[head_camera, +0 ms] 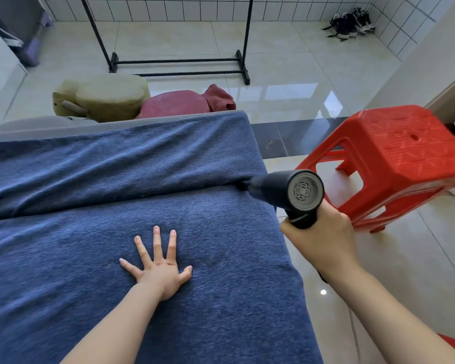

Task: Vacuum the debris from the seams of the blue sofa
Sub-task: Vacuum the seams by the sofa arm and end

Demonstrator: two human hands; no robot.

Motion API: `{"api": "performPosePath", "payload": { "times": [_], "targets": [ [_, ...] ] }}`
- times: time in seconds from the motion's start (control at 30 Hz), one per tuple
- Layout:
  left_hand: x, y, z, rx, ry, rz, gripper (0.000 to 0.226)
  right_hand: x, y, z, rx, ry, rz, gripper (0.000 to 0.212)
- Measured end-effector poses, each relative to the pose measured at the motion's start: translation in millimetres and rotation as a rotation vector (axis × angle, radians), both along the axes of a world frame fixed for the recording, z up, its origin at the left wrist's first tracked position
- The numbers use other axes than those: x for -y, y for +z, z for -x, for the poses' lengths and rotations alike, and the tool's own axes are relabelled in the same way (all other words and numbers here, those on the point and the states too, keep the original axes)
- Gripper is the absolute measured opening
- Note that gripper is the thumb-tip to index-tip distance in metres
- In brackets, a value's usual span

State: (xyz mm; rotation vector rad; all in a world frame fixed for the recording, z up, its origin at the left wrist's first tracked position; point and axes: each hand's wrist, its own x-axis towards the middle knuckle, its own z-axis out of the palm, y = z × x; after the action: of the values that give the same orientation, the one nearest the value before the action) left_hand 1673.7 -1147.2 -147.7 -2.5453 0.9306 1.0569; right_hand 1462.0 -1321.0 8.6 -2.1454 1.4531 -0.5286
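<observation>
left fingers [156, 240] splayed flat on sofa [221, 258]; right hand [323, 237] grips vacuum [286, 191].

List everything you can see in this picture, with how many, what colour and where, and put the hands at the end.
Sofa: one, blue fabric cover, filling the left and centre.
Handheld vacuum: one, black, at the sofa's right edge, nozzle in the seam.
Plastic stool: one, red, on the floor to the right of the sofa.
Garment rack: one, black metal, on the floor at the top centre.
Olive cushion: one, behind the sofa.
Dark red cushion: one, beside the olive one.
Shoes: a dark pile, count unclear, top right corner by the tiled wall.
Floor: pale glossy tiles.
Left hand: fingers spread, pressing flat on the seat.
Right hand: gripping the vacuum's handle.
</observation>
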Motion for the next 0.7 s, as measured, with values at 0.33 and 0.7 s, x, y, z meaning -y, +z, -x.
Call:
{"api": "performPosePath", "payload": {
  "times": [0.33, 0.7],
  "targets": [
    [14.8, 12.2, 4.6, 0.074, -0.084, 0.06, 0.092, 10.6, 15.5, 30.6, -0.003, -0.042, 0.057, 0.025],
    [66.5, 7.0, 34.7, 0.067, -0.22, 0.112, 0.086, 19.2, 8.3, 39.6, 0.051, -0.05, 0.069, 0.023]
  ]
}}
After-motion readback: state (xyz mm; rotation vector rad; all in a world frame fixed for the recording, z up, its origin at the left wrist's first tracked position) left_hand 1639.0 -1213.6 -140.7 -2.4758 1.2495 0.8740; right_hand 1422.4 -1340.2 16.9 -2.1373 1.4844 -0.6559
